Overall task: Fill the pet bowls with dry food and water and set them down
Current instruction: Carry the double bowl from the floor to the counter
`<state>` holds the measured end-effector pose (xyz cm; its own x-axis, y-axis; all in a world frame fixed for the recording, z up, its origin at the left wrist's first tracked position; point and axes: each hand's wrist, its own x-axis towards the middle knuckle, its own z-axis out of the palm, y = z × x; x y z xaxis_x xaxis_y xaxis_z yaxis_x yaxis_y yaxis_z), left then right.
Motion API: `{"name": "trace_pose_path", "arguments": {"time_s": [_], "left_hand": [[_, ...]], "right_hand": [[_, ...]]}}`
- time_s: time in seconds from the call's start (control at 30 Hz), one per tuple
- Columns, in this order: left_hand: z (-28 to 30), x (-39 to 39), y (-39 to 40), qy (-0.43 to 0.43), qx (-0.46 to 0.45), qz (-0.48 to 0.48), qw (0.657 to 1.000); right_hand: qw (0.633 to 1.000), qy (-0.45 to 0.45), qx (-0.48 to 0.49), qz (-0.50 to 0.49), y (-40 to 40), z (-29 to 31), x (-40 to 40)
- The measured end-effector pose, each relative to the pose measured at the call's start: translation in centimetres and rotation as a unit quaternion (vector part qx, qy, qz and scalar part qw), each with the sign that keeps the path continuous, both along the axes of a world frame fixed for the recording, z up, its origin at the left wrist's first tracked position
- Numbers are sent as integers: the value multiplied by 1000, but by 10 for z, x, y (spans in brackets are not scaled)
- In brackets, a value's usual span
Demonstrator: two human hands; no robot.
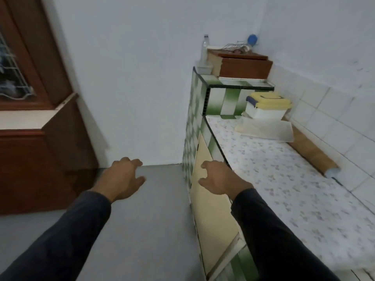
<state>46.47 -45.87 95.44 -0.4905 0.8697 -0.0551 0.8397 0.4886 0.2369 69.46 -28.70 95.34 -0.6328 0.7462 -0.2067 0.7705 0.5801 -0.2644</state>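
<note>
Both arms reach forward in dark sleeves, and neither hand holds anything. The left hand (123, 177) hangs over the grey floor (154, 220), palm down, its fingers loosely curled and a little apart, thumb out to the side. The right hand (218, 179) hangs palm down in the same relaxed way, fingers drooping and slightly spread, in front of the edge of the counter (274, 179), where the speckled top meets its green-and-white tiled front; whether it touches that edge cannot be told.

No pet bowl can be made out anywhere in view.

Beyond the right hand, at the far end of the counter, a white tub with a yellow lid (266, 107) stands on a flat pale sheet (267, 129). To the right of that hand, along the tiled wall, lies a brown cardboard tube (312, 154). Farther off, above the tub, a raised tiled ledge (239, 86) carries a brown wooden box (242, 66), with a clear bottle (204, 48) standing just to the box's left in a small white tray. A wire rack and a blue round thing (252, 39) sit behind the box, too blurred to tell more.

To the left of the left hand stands a dark wooden cabinet (40, 159) with a pale shelf top.
</note>
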Motion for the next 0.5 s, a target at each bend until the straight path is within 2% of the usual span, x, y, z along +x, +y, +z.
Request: {"name": "trace_pose_path", "arguments": {"time_s": [0.5], "left_hand": [[-21, -126, 55, -8, -29, 153, 988]], "right_hand": [[984, -39, -7, 175, 112, -25, -199]]}}
